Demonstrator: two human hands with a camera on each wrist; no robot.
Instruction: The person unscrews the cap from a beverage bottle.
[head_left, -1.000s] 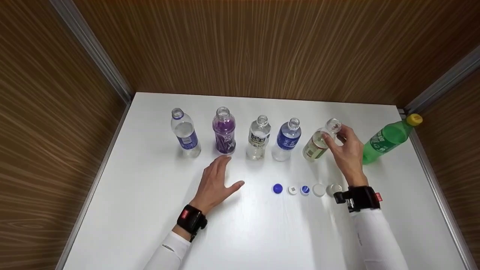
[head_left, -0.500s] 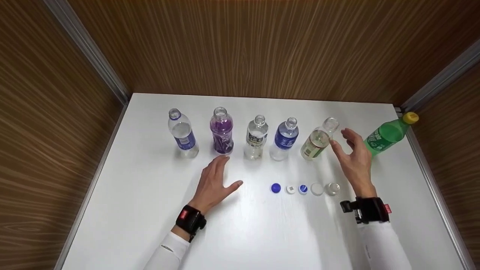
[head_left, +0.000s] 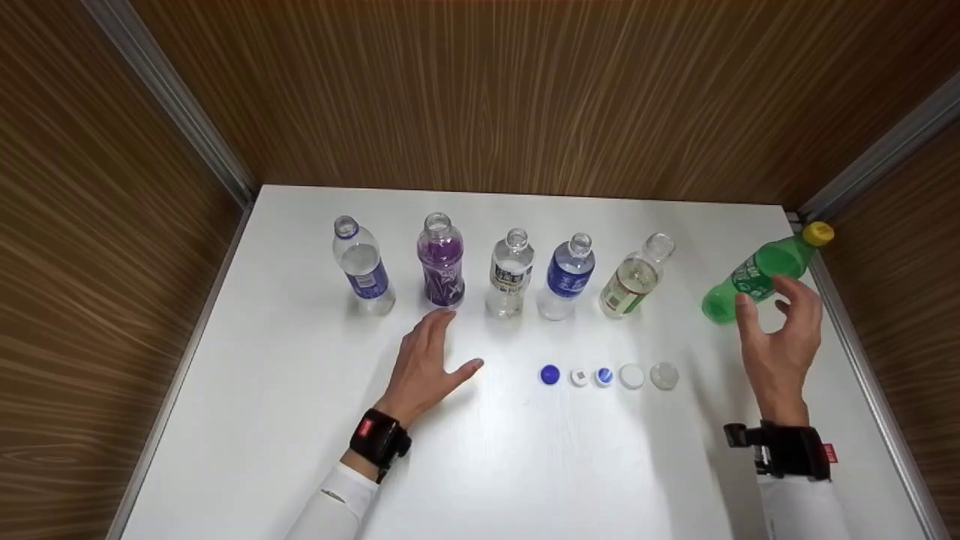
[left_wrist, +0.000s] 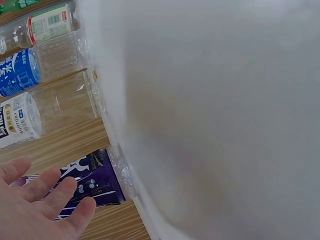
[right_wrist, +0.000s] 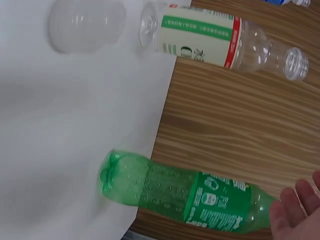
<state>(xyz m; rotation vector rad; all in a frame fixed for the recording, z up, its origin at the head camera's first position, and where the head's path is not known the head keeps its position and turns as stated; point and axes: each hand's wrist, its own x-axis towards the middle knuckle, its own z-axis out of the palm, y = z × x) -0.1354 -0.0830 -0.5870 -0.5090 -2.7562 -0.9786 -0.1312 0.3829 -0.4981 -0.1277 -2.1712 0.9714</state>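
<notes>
My right hand [head_left: 784, 352] is at the green bottle [head_left: 780, 259] with the yellow cap [head_left: 817, 233], thumb and fingers apart and nothing gripped. In the right wrist view its fingers [right_wrist: 295, 202] overlap that bottle's upper end; contact cannot be told. Low over the table, my left hand [head_left: 421, 367] is spread and holds nothing, just in front of the purple-labelled bottle [head_left: 441, 262]. Uncapped bottles stand in the same row: a blue-labelled one [head_left: 365, 274], a white-labelled one [head_left: 511, 276], another blue-labelled one [head_left: 568, 277] and a green-and-cream-labelled one [head_left: 630, 285].
In front of the bottles lies a row of loose caps: a blue one [head_left: 550, 374], a small white one [head_left: 579, 377], a blue-and-white one [head_left: 604, 376], a wider white one [head_left: 631, 376] and a clear one [head_left: 664, 376]. Wood-grain panels [head_left: 480, 97] border the white table [head_left: 480, 465].
My right hand has let go of the green-and-cream-labelled bottle and moved right to the green bottle. My left hand has stayed in nearly the same place.
</notes>
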